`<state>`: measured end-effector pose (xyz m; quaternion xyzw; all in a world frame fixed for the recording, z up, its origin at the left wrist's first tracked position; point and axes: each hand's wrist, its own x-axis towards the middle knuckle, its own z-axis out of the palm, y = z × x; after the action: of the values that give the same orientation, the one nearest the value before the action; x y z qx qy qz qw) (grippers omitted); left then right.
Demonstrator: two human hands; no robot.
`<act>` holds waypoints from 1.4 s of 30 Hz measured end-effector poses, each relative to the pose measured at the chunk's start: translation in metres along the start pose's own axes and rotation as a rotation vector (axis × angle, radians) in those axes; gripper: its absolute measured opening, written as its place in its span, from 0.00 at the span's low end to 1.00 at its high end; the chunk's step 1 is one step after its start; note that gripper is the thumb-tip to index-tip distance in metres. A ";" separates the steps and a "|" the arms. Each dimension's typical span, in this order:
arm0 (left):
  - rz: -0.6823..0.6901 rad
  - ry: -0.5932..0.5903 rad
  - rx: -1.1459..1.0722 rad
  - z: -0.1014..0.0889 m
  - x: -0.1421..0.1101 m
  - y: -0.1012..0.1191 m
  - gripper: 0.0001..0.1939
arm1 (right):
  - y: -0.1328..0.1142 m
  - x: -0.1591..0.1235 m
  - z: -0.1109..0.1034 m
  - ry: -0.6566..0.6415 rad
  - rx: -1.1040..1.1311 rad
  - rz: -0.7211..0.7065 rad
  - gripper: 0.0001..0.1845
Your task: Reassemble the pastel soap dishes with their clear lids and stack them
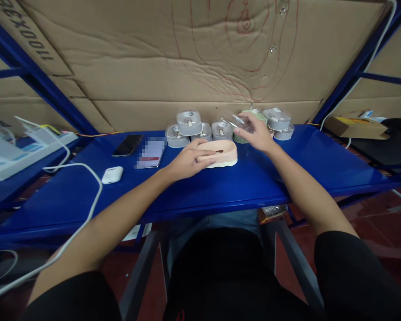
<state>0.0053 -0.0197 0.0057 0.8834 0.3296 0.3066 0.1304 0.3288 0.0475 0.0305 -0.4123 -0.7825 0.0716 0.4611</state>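
A pale pink oval tray-like piece (224,152) lies on the blue shelf (220,187). My left hand (187,161) rests on its left end, fingers curled round the rim. My right hand (256,131) is just behind the tray, closed on a clear plastic dome lid (232,119). Behind the tray, several round clear-topped containers (189,122) with grey bases stand in a row, some stacked; others (278,119) stand to the right of my right hand, by a greenish one.
A black phone (127,145), a blurred card or screen (150,153) and a white earbud case (112,174) lie at the left. A white cable (87,209) loops over the shelf's front edge. Cardboard backs the shelf. A brown box (354,126) sits at the right.
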 end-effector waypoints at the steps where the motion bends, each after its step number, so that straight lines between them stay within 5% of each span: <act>1: -0.002 0.029 0.000 -0.001 0.000 -0.003 0.25 | 0.001 0.001 0.000 0.012 -0.001 0.003 0.53; 11: -0.034 -0.007 0.006 0.002 0.001 -0.004 0.24 | -0.001 0.001 -0.001 -0.015 -0.064 0.025 0.52; 19: -0.327 0.127 0.221 -0.007 0.004 0.001 0.31 | -0.007 0.000 -0.005 -0.026 -0.076 0.084 0.45; 23: -0.454 0.115 0.309 -0.010 0.008 0.005 0.33 | -0.009 0.000 -0.010 -0.140 -0.097 0.167 0.39; 29: -0.559 -0.005 0.335 -0.016 0.011 0.009 0.35 | -0.011 0.000 -0.016 -0.483 -0.080 0.183 0.36; 42: -0.535 -0.092 0.370 -0.017 0.010 0.006 0.37 | -0.024 -0.002 -0.017 -0.611 -0.221 0.320 0.43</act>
<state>0.0038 -0.0170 0.0259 0.7872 0.5938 0.1561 0.0585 0.3292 0.0261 0.0508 -0.5363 -0.8128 0.1778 0.1418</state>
